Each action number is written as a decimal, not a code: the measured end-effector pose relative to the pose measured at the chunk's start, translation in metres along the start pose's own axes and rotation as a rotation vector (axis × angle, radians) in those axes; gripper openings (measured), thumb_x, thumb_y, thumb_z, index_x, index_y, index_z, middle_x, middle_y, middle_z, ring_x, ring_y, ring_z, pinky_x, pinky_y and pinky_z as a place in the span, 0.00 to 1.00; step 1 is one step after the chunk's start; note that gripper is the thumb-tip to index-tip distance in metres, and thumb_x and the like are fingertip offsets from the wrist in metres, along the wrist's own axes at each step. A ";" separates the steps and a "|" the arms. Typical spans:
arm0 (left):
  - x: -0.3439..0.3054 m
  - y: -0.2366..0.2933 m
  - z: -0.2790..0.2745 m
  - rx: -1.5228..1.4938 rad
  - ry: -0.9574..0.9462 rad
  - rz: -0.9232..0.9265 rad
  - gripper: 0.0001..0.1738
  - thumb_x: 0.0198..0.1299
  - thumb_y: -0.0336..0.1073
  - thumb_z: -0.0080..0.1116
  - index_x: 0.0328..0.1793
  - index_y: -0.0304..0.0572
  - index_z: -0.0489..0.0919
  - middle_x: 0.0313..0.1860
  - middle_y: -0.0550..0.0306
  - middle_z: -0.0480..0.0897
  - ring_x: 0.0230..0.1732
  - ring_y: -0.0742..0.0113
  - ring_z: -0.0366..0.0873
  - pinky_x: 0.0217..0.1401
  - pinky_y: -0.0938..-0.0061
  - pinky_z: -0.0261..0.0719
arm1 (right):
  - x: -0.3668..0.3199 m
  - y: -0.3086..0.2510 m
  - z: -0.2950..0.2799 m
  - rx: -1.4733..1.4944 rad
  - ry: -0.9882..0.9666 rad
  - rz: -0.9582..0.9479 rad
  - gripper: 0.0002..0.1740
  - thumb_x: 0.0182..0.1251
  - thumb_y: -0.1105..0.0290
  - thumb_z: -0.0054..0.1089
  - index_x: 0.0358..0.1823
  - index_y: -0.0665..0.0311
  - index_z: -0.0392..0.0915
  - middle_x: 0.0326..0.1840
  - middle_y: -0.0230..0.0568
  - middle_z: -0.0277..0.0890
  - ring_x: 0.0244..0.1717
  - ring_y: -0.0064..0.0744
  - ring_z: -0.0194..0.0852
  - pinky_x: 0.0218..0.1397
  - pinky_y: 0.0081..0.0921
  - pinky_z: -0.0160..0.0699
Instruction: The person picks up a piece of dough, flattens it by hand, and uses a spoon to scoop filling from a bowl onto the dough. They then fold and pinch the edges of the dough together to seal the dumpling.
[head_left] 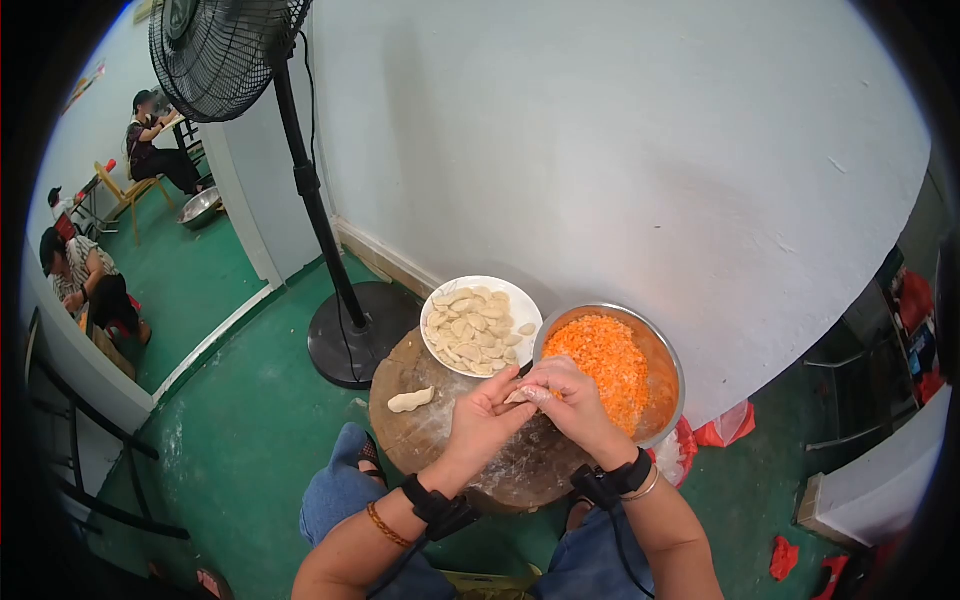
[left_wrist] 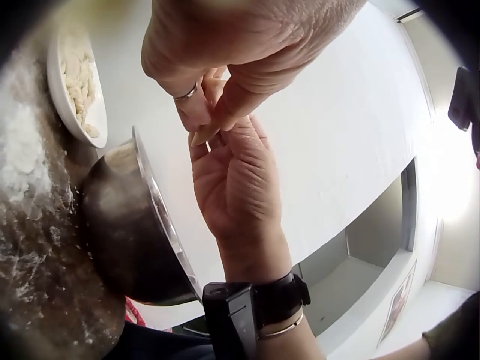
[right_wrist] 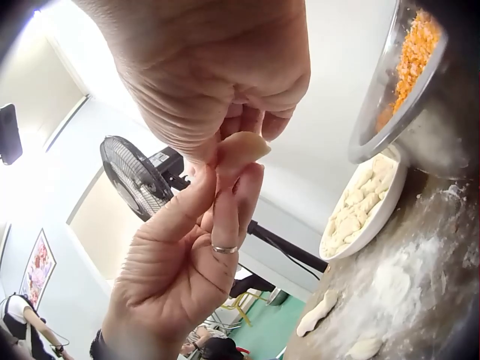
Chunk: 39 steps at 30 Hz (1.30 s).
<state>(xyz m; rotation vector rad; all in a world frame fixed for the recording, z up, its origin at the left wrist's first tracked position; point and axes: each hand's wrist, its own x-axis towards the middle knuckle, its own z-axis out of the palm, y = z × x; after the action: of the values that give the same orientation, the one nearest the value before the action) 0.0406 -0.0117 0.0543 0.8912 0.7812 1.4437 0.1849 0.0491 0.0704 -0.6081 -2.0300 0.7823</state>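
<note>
Both hands meet over a round wooden board (head_left: 395,440) dusted with flour. Between them is a small half-moon dumpling (right_wrist: 241,152). My left hand (head_left: 478,425) pinches its lower side with thumb and fingers, while my right hand (head_left: 568,400) pinches the edge from the other side. A white plate (head_left: 525,303) heaped with folded dumplings (head_left: 470,328) stands just beyond the hands. To the right is a metal bowl (head_left: 668,405) of finely chopped orange filling (head_left: 605,365). A strip of dough (head_left: 411,400) lies on the board's left side, with a smaller dough piece (right_wrist: 365,348) nearby.
A black standing fan (head_left: 350,325) rises behind the board at left, near the white wall (head_left: 560,150). Red plastic bags (head_left: 728,425) lie on the green floor right of the bowl. Other people (head_left: 160,150) sit beyond the doorway at left.
</note>
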 end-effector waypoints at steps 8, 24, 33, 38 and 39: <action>0.000 0.000 -0.001 0.047 -0.042 0.055 0.33 0.54 0.19 0.54 0.67 0.26 0.57 0.55 0.47 0.75 0.52 0.74 0.74 0.52 0.81 0.74 | 0.003 -0.013 -0.001 0.042 -0.043 0.025 0.10 0.56 0.74 0.61 0.40 0.64 0.80 0.38 0.38 0.76 0.44 0.33 0.70 0.51 0.29 0.66; 0.000 -0.006 -0.004 0.079 -0.020 0.089 0.35 0.54 0.20 0.55 0.68 0.25 0.55 0.53 0.48 0.76 0.50 0.74 0.74 0.51 0.81 0.74 | 0.004 -0.014 0.000 0.052 -0.069 0.015 0.08 0.54 0.73 0.63 0.36 0.63 0.80 0.38 0.38 0.75 0.44 0.36 0.71 0.50 0.29 0.69; -0.002 -0.009 -0.003 0.169 -0.019 0.085 0.34 0.54 0.19 0.56 0.68 0.29 0.58 0.51 0.54 0.76 0.49 0.76 0.73 0.51 0.81 0.73 | 0.005 -0.005 0.000 -0.057 -0.136 -0.088 0.07 0.56 0.73 0.60 0.37 0.63 0.79 0.37 0.38 0.75 0.44 0.38 0.70 0.50 0.31 0.68; -0.002 -0.002 0.003 0.022 0.031 0.034 0.31 0.55 0.21 0.56 0.65 0.30 0.62 0.49 0.54 0.77 0.46 0.75 0.75 0.49 0.82 0.74 | 0.003 -0.014 0.002 0.123 -0.009 0.026 0.09 0.64 0.70 0.53 0.40 0.65 0.79 0.40 0.37 0.76 0.44 0.33 0.71 0.51 0.28 0.68; -0.002 0.001 0.001 -0.008 0.033 -0.009 0.29 0.55 0.21 0.57 0.64 0.29 0.63 0.49 0.53 0.78 0.45 0.75 0.76 0.48 0.82 0.74 | 0.002 -0.014 0.002 0.208 0.038 0.122 0.10 0.65 0.70 0.52 0.41 0.66 0.79 0.40 0.37 0.76 0.45 0.31 0.71 0.51 0.26 0.68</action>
<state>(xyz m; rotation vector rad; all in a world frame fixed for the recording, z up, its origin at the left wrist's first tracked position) 0.0413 -0.0138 0.0552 0.8585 0.8028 1.4557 0.1804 0.0400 0.0804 -0.6261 -1.8605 1.0316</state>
